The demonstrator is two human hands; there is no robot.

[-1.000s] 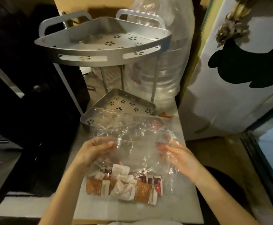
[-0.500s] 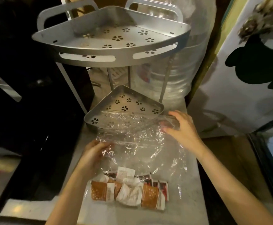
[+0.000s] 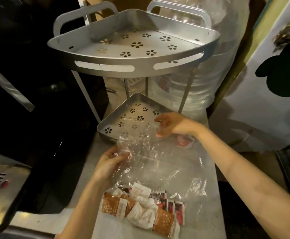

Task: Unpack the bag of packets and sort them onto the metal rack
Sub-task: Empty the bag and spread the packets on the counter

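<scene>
A clear plastic bag [image 3: 159,163] lies on the grey counter [image 3: 208,219], with several orange, white and red packets [image 3: 140,209] bunched at its near end. My left hand [image 3: 109,164] pinches the bag's left edge near its mouth. My right hand [image 3: 171,125] holds the far edge of the bag's mouth, over the front of the lower shelf [image 3: 106,125] of the two-tier metal corner rack. The rack's upper shelf [image 3: 137,66] has flower-shaped holes and holds nothing. A red packet [image 3: 184,141] lies on the counter under my right wrist.
A large clear water bottle [image 3: 204,88] stands behind the rack on the right. A black appliance [image 3: 28,100] fills the left side. A white panel with a dark shape [image 3: 270,83] rises at the right of the counter.
The view has moved closer to the rack. My right hand moved left along the bag's mouth toward the lower shelf. A red packet now shows beside my right wrist.
</scene>
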